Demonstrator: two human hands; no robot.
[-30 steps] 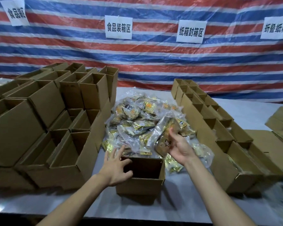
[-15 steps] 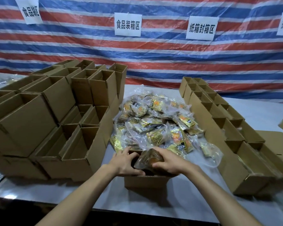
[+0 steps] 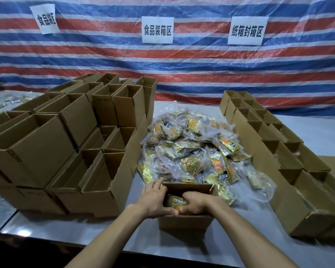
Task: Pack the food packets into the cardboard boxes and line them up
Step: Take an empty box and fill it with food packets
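Both hands are on the open cardboard box (image 3: 186, 222), which sits at the near middle of the tabletop (image 3: 85, 229). The left hand (image 3: 155, 202) straddles the box's left wall. Its fingers run along the outside toward the far-left corner and its thumb reaches inside, so I call that a grip on the box. The right hand (image 3: 199, 203) is in the opening, fingers curled down over a food packet (image 3: 177, 203). The packet has a gold and orange wrapper and lies inside the box between the two hands, with the left thumb touching its near edge. I can't tell how deep it sits, because the hands cover most of it.

Just beyond the box, right up against its far rim, the pile of packets (image 3: 191, 149) spreads across the middle of the tabletop. It's clear plastic bags with gold and orange sachets inside.

On the left I see a stack of empty boxes (image 3: 46, 151) with open tops, two layers high, a few of them tilted. On the right a row of boxes (image 3: 278, 157) runs from near to far, side by side with their tops open. The nearest one has something clear and crinkly inside, but I can't make out what.

Along the far side hangs a striped tarp (image 3: 182, 60) in red, white and blue. White paper signs (image 3: 157, 29) with Chinese characters are pinned to it.
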